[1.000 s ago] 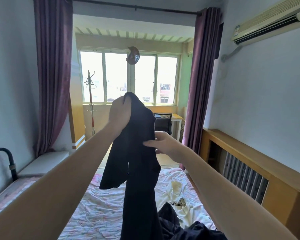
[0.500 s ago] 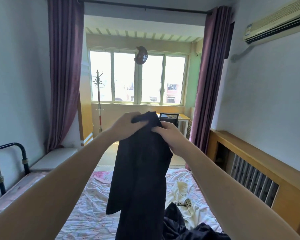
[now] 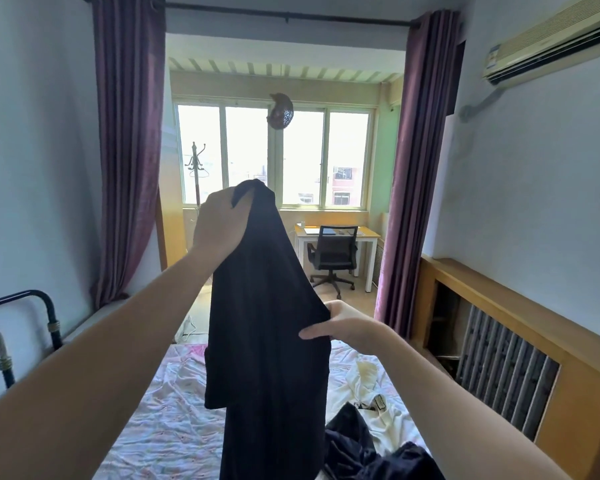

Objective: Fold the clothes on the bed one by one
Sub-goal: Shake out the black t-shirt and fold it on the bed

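A dark navy garment (image 3: 267,327) hangs in the air over the bed (image 3: 167,420). My left hand (image 3: 219,226) grips its top corner, held high in front of the window. Lower and to the right, my right hand (image 3: 343,327) pinches the garment's right edge at about mid height. The cloth drapes down between both hands and out of view at the bottom. On the pink floral sheet lie a white garment (image 3: 364,386) and another dark garment (image 3: 371,452), crumpled at the right.
A metal bed rail (image 3: 32,317) stands at the left. A wooden radiator cover (image 3: 520,344) runs along the right wall. Beyond the bed are a desk (image 3: 336,237) with an office chair (image 3: 333,258), a coat stand (image 3: 196,178) and purple curtains (image 3: 129,150).
My hands were together at the garment's top; now the left has risen with the corner and the right has slid down along the right edge.
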